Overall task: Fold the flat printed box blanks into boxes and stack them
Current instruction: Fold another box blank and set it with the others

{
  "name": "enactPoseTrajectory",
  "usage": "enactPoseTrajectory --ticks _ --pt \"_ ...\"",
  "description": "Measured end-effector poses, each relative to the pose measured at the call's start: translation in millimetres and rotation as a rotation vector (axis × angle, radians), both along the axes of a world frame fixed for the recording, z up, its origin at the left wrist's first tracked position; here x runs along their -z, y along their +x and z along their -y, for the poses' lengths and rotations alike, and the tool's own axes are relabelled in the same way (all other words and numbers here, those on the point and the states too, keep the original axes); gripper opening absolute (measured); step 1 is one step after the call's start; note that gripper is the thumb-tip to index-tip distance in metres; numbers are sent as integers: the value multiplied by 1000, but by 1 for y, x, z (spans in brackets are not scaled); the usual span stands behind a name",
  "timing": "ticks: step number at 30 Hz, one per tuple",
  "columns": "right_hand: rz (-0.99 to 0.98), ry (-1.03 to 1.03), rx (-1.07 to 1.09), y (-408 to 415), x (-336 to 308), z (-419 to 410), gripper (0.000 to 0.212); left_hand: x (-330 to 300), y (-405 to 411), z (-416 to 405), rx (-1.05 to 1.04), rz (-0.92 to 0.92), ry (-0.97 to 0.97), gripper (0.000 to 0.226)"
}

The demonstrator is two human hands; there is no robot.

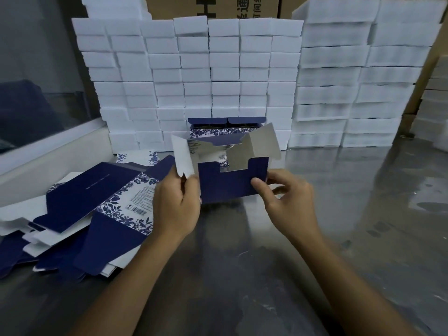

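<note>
Stainless steel tabletop all round, shiny and smeared, and behind it a wall of white foam blocks stacked high, with brown cartons peeking over the top. Both hands are up on a half-formed box, dark blue outside, pale grey inside, open end flaps standing up. The left hand grips the box's left side, fingers curled round the white flap there; the right hand pinches the blue front panel's right edge, thumb pressed on the face. Thin card, by the look of it: light, springy, easy to crease in the wrong spot, so I'd judge the hold belongs near the scored folds and corners, not mid-panel. Just left of the left hand lies the loose pile of flat blanks, blue with a floral white band; the top one carries a barcode and a block of small print too fine to read. Beyond the hands, against the foam, sit finished boxes. The cartons show large characters, cut off, one reading "通"; the rest I can't make out.
</note>
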State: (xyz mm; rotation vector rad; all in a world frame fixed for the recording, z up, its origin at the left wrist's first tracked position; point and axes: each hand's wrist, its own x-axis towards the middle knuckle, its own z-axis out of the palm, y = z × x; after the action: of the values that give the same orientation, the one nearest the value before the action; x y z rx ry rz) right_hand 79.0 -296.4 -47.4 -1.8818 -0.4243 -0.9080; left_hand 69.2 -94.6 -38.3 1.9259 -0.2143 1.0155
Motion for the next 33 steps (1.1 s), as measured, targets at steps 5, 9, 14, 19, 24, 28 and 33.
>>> enactPoseTrajectory --ticks 5,9,14,19,24,28,33 --pt "-102 182 39 -1 0 -1 15 2 -3 6 74 -24 112 19" --pt "-98 196 31 -7 -3 -5 22 5 -5 4 -48 -94 214 21" --pt "-59 132 39 -9 -1 -9 28 10 -1 3 -96 -132 227 43" --pt "-77 206 102 -4 4 -9 35 13 2 8 -67 -128 246 54" --pt "-285 665 107 1 6 -12 39 15 -1 25 70 -180 97 52" --pt "-487 591 -44 1 9 -10 35 16 -3 37 183 -300 -87 42" --pt "-460 156 -242 -7 16 -25 45 17 -5 38 244 -392 -257 34"
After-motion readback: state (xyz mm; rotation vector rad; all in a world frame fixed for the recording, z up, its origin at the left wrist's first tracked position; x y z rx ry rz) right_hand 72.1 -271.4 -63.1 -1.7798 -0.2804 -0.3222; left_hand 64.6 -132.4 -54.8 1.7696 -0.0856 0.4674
